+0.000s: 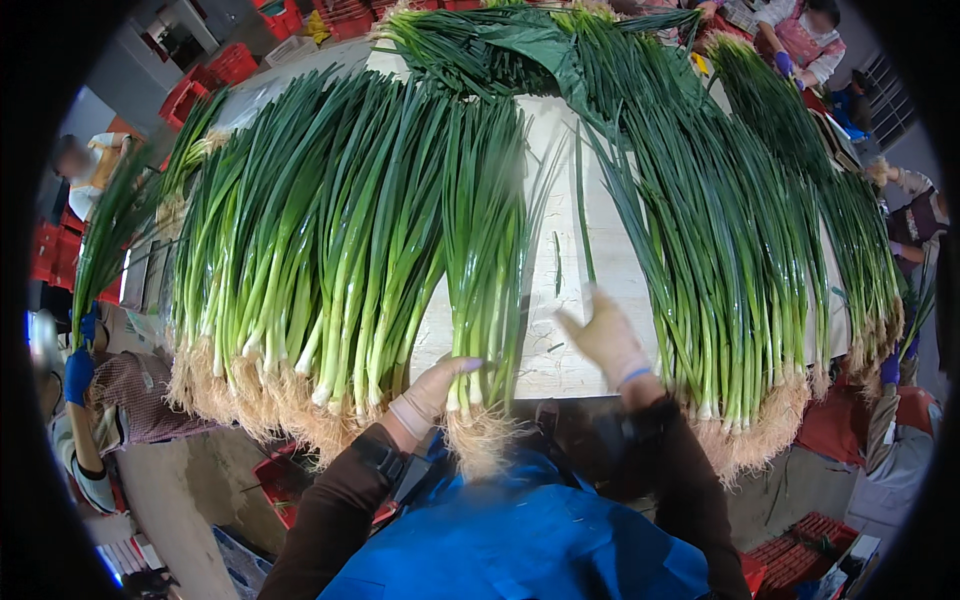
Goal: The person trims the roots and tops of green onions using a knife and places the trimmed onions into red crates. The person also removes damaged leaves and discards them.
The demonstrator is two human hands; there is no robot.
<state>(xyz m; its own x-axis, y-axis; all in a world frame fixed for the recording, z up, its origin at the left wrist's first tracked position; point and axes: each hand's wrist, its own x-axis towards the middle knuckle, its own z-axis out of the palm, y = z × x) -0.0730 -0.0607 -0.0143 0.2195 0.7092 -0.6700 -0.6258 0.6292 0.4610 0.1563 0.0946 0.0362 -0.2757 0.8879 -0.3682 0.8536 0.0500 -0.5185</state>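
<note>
My left hand [433, 390], in a pale glove, grips a bunch of green onions [480, 322] near its root end, with thumb over the white stems. The bunch's leaves point away from me across the pale tabletop [551, 379], and its roots hang past the near edge. My right hand [609, 341], also gloved and slightly blurred, hovers above the bare strip with thumb and fingers apart. Just beyond its fingertips lies a single long green leaf [583, 210]. A large pile of green onions [322, 255] lies left of my left hand; another pile [720, 285] spreads to the right.
A green cloth [529, 49] lies among more onions at the far side. Co-workers [802, 37] stand around the table; at left, a blue-gloved hand [79, 375] holds onions upright. Red crates [232, 64] stand beyond, and a red crate [281, 480] sits below the near edge.
</note>
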